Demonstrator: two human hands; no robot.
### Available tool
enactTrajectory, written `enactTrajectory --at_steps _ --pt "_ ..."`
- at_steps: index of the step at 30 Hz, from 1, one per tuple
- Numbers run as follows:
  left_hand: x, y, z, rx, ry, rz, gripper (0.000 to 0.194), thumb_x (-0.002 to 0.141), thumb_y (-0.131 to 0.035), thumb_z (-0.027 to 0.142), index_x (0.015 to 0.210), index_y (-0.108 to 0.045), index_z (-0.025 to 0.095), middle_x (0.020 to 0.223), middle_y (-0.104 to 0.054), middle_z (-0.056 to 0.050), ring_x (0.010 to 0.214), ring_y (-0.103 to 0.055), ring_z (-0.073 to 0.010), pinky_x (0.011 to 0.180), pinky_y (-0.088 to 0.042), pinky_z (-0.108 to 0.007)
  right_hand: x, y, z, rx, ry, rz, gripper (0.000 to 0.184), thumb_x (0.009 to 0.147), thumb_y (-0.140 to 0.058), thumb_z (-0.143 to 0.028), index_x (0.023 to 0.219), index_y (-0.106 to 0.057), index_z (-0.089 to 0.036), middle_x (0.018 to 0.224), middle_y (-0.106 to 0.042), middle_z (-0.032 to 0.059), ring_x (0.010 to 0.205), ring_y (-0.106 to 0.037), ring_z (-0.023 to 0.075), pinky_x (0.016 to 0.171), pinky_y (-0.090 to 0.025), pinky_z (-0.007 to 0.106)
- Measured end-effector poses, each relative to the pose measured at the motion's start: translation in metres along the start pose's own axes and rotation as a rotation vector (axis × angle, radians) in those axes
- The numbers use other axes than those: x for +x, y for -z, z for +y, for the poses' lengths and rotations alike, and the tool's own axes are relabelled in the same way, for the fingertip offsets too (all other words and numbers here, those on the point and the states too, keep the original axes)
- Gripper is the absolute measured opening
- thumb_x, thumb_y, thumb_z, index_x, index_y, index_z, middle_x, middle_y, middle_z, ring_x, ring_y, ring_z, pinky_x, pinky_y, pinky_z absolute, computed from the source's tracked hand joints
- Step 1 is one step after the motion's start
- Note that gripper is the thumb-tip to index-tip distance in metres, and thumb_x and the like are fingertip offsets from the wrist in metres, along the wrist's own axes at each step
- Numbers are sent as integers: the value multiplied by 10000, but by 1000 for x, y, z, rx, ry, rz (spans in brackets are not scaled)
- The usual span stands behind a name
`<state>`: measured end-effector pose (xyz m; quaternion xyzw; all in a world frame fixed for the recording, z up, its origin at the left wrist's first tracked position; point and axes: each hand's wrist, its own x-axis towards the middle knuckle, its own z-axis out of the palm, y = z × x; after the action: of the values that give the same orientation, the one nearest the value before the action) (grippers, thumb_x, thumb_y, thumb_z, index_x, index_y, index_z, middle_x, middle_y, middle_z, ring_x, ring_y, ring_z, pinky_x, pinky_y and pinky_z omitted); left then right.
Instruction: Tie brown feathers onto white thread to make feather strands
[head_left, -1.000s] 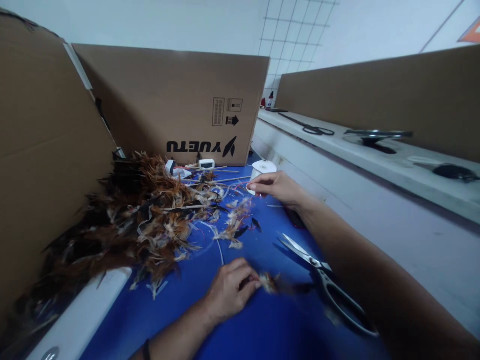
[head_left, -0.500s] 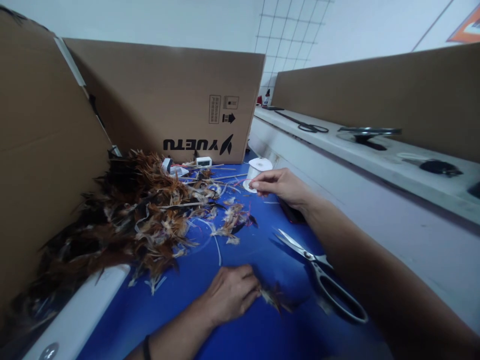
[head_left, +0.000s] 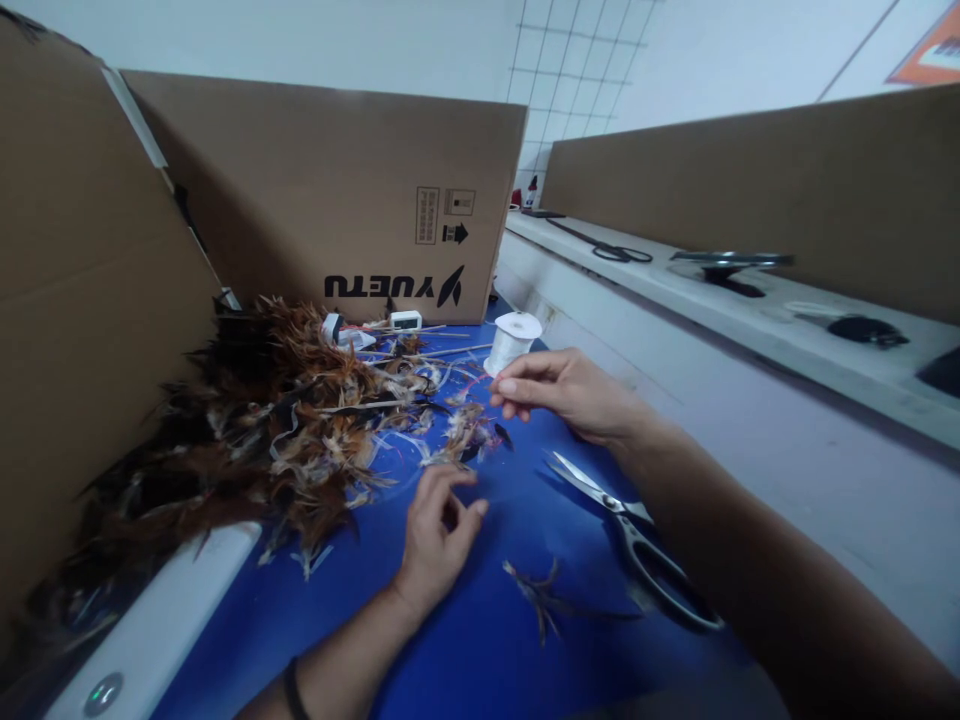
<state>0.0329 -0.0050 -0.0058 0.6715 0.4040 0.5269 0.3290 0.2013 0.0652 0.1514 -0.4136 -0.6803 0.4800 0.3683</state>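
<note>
My left hand (head_left: 439,530) is over the blue table with thumb and forefinger apart, holding nothing. Its fingertips are close to a small tuft of brown and white feathers (head_left: 461,435). My right hand (head_left: 559,393) is pinched, and a thin red thread (head_left: 475,381) runs leftward from its fingertips. Just behind those fingers stands a white spool (head_left: 513,340). A small sprig of dark feathers (head_left: 547,595) lies by itself on the table, apart from both hands. Scissors (head_left: 622,520) rest beneath my right forearm, blades slightly parted.
A large heap of brown and black feathers (head_left: 300,430) covers the left side. Cardboard (head_left: 337,180) walls stand at the left and back. A white device (head_left: 165,610) is at the front left. On the right ledge (head_left: 592,265) lie black scissors (head_left: 621,253) and a round stand (head_left: 727,262).
My left hand has let go of the feather sprig and moved up and left, its fingers opening. My right hand has shifted slightly down, still pinched on the thread.
</note>
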Motion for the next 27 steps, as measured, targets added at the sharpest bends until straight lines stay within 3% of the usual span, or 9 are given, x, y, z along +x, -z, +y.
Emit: enactTrajectory --at_steps 2,4,6,8,10,15,19,23,27 --pt "4 2 -2 -160 110 52 400 820 -565 305 1205 -477 241 1132 -540 -90 564 -514 -70 566 -470 -248 -6 -14 9 -2 -54 -90 242 704 -687 -376 776 -683 -144 687 -680 35 581 -602 110 534 -474 235" --pt "4 2 -3 -311 195 -29 525 825 -558 326 1311 -374 244 938 -610 -53 548 -535 -91 559 -474 -252 -11 -30 19 4 -108 -180 250 705 -679 -384 773 -684 -144 693 -686 40 580 -606 115 542 -485 246" --pt "4 2 -4 -362 233 -110 424 844 -527 346 1236 -466 198 726 -594 -7 530 -532 -99 547 -459 -239 -15 -42 28 41 -162 -235 238 706 -676 -381 758 -682 -150 694 -689 39 575 -605 114 560 -493 256" --pt "3 3 -5 -303 237 -120 285 865 -485 363 1027 -600 158 648 -550 5 506 -498 -84 527 -425 -216 -16 -46 34 118 -182 -209 224 700 -685 -372 738 -673 -152 703 -692 41 588 -611 116 572 -494 258" --pt "3 4 -6 -222 241 -86 295 876 -457 375 877 -637 142 623 -516 11 478 -450 -66 498 -384 -199 -13 -40 36 207 -186 -109 215 691 -700 -359 726 -660 -151 719 -693 45 616 -622 120 573 -487 247" --pt "9 7 -9 -139 271 -33 303 875 -440 385 810 -616 147 569 -483 30 459 -430 -73 485 -351 -193 -6 -6 31 379 -198 197 176 674 -725 -304 710 -636 -156 695 -676 30 628 -622 113 560 -469 218" --pt "12 8 -10 -71 279 25 281 871 -440 369 805 -613 157 521 -459 44 453 -422 -84 502 -351 -199 -7 12 27 399 -196 274 178 665 -735 -291 716 -632 -155 693 -666 29 631 -621 111 555 -473 209" --pt "14 12 -14 -48 326 158 273 860 -450 380 818 -608 161 506 -451 55 438 -411 -86 489 -347 -200 -7 21 30 255 -111 293 231 651 -745 -343 717 -630 -153 702 -662 27 611 -614 109 546 -473 220" --pt "19 18 -19 -52 360 308 272 846 -469 391 826 -607 158 507 -453 55 448 -422 -88 471 -338 -196 2 35 55 -56 -53 360 294 664 -710 -421 714 -623 -145 663 -652 35 583 -606 120 547 -480 248"
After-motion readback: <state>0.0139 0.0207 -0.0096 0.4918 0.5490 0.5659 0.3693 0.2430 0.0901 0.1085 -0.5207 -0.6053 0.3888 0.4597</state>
